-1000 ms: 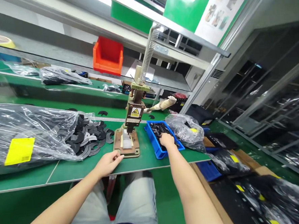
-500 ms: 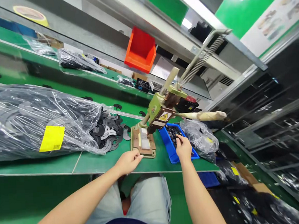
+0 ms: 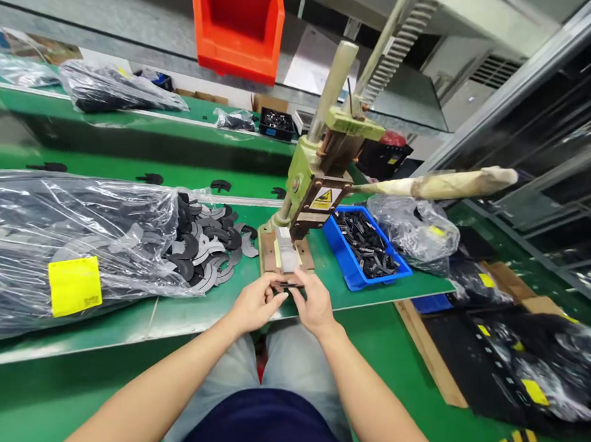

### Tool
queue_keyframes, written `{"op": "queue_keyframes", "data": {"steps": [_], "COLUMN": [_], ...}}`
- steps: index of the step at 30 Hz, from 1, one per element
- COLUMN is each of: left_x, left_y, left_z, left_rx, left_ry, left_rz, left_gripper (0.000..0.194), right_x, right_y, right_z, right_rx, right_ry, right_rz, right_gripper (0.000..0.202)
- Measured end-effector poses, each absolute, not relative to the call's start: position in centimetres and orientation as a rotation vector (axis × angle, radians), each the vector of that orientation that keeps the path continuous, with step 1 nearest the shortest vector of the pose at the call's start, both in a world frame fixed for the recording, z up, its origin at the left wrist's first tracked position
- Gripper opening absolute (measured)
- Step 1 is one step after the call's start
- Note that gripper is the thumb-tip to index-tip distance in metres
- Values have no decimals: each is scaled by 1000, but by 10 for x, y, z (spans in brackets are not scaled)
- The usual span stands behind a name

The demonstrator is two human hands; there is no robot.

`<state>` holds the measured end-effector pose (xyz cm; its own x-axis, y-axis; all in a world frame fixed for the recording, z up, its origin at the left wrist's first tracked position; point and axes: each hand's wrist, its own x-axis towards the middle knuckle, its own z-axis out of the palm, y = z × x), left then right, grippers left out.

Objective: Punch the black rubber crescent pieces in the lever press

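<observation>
My left hand (image 3: 255, 305) and my right hand (image 3: 313, 303) meet at the front edge of the press base. Between their fingertips is a small black plastic part (image 3: 288, 285), partly covered by the fingers. Both hands are closed on it. Just beyond them stands a green hand press (image 3: 306, 173) with a pale block (image 3: 288, 256) on its base and a cloth-wrapped lever (image 3: 443, 184) pointing right. To the right, a blue bin (image 3: 345, 261) holds many small black parts (image 3: 364, 240). Grey and black curved pieces (image 3: 211, 246) lie heaped on the left.
A large clear plastic bag (image 3: 76, 241) of curved pieces covers the bench's left side. Another plastic bag (image 3: 413, 227) lies behind the blue bin. An orange bin (image 3: 240, 31) hangs above the bench. Bagged goods and cardboard (image 3: 431, 353) are on the floor at right.
My right hand has left the blue bin and moved left to my left hand, bringing a small black part. The camera view has shifted lower and closer.
</observation>
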<state>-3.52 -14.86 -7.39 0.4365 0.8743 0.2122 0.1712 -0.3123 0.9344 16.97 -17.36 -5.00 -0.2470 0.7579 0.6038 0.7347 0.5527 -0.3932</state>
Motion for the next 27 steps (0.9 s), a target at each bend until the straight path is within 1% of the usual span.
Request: {"op": "queue_keyframes", "data": {"steps": [7, 12, 19, 22, 27], "left_x": [-33, -30, -31, -29, -21], "left_y": [-152, -157, -160, -157, -151], "left_z": [-76, -76, -69, -65, -66], "left_rx": [1854, 1840, 1737, 1508, 1147], "left_ry": [911, 953, 914, 824, 662], "left_rz": [1054, 1045, 966, 889, 782], "left_gripper": [26, 25, 32, 37, 50], "right_x": [180, 189, 192, 191, 189], "right_y": [-173, -173, -174, -172, -168], "right_z": [-64, -69, -76, -71, -52], "right_rx": [-1081, -1018, -975, -929, -805], "right_ry": [-2042, -2027, -1998, -2028, -2118], "right_rz": [101, 151, 177, 157, 131], "right_gripper": [63, 62, 62, 62, 57]}}
